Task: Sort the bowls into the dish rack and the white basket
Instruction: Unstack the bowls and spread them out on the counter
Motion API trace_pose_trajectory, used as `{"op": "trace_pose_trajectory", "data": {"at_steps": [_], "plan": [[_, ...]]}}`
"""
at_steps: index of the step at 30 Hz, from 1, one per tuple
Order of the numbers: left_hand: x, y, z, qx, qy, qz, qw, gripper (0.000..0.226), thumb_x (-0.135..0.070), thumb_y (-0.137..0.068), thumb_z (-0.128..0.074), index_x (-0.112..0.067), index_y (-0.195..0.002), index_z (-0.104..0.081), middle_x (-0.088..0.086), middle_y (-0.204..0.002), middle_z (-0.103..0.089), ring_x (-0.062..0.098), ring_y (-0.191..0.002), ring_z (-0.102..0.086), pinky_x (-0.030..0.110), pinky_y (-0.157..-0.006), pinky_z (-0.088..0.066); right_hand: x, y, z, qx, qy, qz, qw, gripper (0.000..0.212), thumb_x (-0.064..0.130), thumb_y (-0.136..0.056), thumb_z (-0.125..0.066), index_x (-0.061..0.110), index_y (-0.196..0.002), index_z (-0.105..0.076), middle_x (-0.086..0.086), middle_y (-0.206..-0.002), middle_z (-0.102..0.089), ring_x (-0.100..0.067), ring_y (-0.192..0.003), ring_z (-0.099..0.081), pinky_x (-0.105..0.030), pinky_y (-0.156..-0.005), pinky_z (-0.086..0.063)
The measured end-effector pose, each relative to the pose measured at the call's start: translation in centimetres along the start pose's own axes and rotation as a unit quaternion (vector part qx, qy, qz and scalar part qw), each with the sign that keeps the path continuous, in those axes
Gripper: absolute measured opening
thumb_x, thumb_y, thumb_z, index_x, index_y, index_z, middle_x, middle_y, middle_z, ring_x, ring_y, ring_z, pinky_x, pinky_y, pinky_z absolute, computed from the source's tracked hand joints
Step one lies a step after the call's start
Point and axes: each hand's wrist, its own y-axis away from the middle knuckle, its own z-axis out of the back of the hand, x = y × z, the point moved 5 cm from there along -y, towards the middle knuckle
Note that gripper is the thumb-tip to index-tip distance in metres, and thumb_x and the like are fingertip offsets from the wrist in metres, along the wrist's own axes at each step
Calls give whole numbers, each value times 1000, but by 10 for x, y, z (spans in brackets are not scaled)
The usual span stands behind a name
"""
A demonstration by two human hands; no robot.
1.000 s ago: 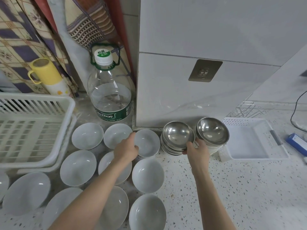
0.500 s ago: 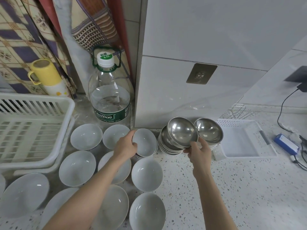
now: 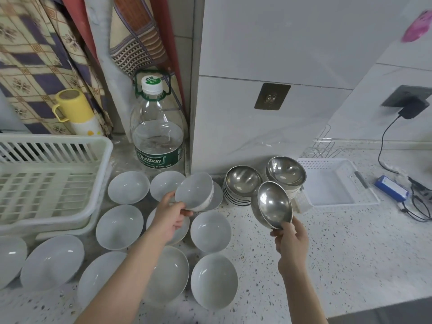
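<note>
- Speckled desk (image 3: 327, 249), bowls laid out.
- left hand (image 3: 170, 218) grips white bowl (image 3: 195, 191); right hand (image 3: 291, 239) grips steel bowl (image 3: 273, 204).
- Step: both lifted; next, carry each to dish rack (image 3: 46, 183) or white basket (image 3: 336, 183).

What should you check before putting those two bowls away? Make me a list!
1. Left hand holds the white bowl firmly: ok, lifted and tilted.
2. Right hand holds the steel bowl firmly: cannot tell, only fingertips pinch its lower rim.
3. Dish rack has room: ok, looks empty.
4. White basket has room: ok, nothing seen inside.
5. Bowls left on the counter won't get bumped: not ok, white bowls crowd under the left arm.
</note>
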Motion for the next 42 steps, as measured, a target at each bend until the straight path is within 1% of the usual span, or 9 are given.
{"op": "trace_pose_trajectory", "data": {"at_steps": [3,5,10,14,22,28,34,39,42], "plan": [[10,11,-3,24,50,15,998,43,2,-93,-47,-20,-130,-50,14,-53,-65,6,-30,-27,15,-31,-21,-18,7,15,-12,18,-13,1000,38,7,-91,-48,16,-126,-59,-15,-75,-59,0,-38,-45,-14,-39,-34],[15,17,-6,41,64,24,997,43,1,-93,-46,-23,-129,-51,14,-52,-64,5,-30,-26,15,-31,-21,-30,11,22,-16,36,-21,999,39,7,-92,-49,17,-129,-56,-15,-76,-61,0,-39,-46,-19,-45,-36],[24,32,-13,54,44,24,997,47,2,-94,-46,-25,-133,-48,17,-58,-63,6,-32,-29,15,-32,-23,-54,13,31,-16,90,-53,994,48,9,-94,-51,19,-141,-46,-18,-83,-69,-10,-56,-55,-25,-53,-38],[28,40,-17,63,23,21,998,50,5,-95,-42,-23,-136,-45,20,-70,-61,4,-30,-37,15,-33,-24,-64,5,22,16,124,-72,990,49,12,-96,-50,21,-144,-41,-21,-96,-70,-10,-55,-54,-25,-53,-38],[37,48,-27,27,21,21,999,53,6,-95,-43,-25,-137,-45,22,-72,-60,5,-30,-39,16,-34,-25,-70,-18,2,105,158,-60,980,47,12,-96,-47,22,-142,-42,-11,-95,-69,-16,-66,-65,-29,-63,-46],[41,65,-41,-5,48,10,999,44,6,-96,-42,-22,-130,-47,20,-73,-58,5,-29,-41,15,-33,-24,-73,-32,-2,153,184,-69,968,47,15,-97,-47,25,-142,-40,-13,-100,-70,-14,-64,-63,-26,-56,-43],[50,82,-52,-25,59,9,998,41,5,-96,-43,-33,-110,-52,19,-73,-60,6,-37,-49,16,-34,-28,-76,-37,0,181,202,-58,961,47,25,-98,-51,28,-144,-37,-9,-92,-72,-8,-59,-61,-21,-47,-42],[58,95,-62,-35,16,-9,999,49,5,-93,-49,-34,-122,-52,16,-80,-64,13,-54,-59,20,-38,-33,-76,-46,5,223,197,-70,952,46,31,-103,-41,32,-148,-35,-11,-92,-71,-3,-47,-53,-16,-39,-37],[58,105,-73,-24,-39,-25,999,55,4,-89,-52,-42,-121,-51,15,-69,-66,11,-48,-55,22,-41,-35,-78,-53,7,259,210,-88,939,49,35,-104,-36,37,-152,-24,-11,-89,-72,-10,-49,-49,-18,-36,-34]]}}
